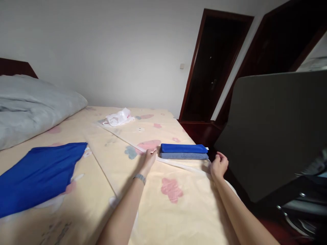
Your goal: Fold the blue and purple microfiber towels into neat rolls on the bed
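Two cloths folded into narrow strips, a bright blue cloth (182, 148) and a grey-blue cloth (184, 156), lie side by side on the bed. Just left of their left end is my left hand (150, 159), its fingers drawn together beside a white strip on the bedsheet. Whether anything is pinched there is too small to tell. My right hand (219, 165) is near the bed's edge, right of the cloths and apart from them. Its fingers are loosely bent, with nothing visible in them. Flat on the left of the bed is a larger blue cloth (46, 173), partly out of view.
A crumpled white plastic bag (119, 117) lies farther back on the patterned bedsheet (176, 217). Grey bedding (33, 105) is heaped at the left. Beyond the bed's right edge stand a large dark panel (270, 132) and a metal-framed object (301, 204).
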The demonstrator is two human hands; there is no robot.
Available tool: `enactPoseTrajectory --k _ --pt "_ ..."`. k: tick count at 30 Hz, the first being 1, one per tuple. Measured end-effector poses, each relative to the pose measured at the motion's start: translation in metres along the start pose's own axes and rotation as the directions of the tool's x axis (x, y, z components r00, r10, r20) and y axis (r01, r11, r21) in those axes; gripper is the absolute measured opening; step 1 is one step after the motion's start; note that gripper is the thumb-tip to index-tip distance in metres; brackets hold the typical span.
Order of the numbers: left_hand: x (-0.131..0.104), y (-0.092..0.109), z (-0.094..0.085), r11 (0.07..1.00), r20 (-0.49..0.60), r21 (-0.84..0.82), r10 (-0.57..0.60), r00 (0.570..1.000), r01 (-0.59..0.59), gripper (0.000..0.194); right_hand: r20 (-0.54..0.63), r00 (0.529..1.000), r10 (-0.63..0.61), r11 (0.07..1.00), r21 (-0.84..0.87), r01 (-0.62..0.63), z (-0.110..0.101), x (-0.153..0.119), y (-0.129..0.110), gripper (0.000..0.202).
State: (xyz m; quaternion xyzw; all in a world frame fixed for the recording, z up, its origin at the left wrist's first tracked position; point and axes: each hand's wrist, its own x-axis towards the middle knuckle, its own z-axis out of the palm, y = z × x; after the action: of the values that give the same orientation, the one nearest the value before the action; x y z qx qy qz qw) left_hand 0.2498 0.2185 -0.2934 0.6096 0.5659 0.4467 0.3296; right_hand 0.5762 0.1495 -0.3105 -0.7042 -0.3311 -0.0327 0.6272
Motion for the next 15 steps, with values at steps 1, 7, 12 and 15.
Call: enactPoseTrajectory --k 1,7,12,15 --pt "-0.007 -0.002 -0.017 1.000 0.024 -0.014 -0.008 1.000 0.008 0.033 -0.047 0.999 0.025 0.999 0.025 -0.024 -0.011 -0.009 -0.005 0.043" --pt "-0.093 -0.046 -0.199 0.999 0.048 0.028 -0.024 0.999 0.022 0.029 -0.067 0.992 0.104 0.971 0.222 -0.087 -0.065 -0.096 -0.047 0.026" --pt "-0.177 -0.106 -0.354 0.917 -0.460 0.307 -0.091 0.883 0.254 0.038 0.201 0.979 0.017 0.916 0.390 -0.096 -0.059 -0.178 -0.122 0.018" --pt "-0.197 -0.129 -0.394 0.693 -0.610 0.572 0.002 0.792 0.439 0.042 0.420 0.901 -0.109 0.886 0.451 -0.103 -0.050 -0.225 -0.166 0.015"
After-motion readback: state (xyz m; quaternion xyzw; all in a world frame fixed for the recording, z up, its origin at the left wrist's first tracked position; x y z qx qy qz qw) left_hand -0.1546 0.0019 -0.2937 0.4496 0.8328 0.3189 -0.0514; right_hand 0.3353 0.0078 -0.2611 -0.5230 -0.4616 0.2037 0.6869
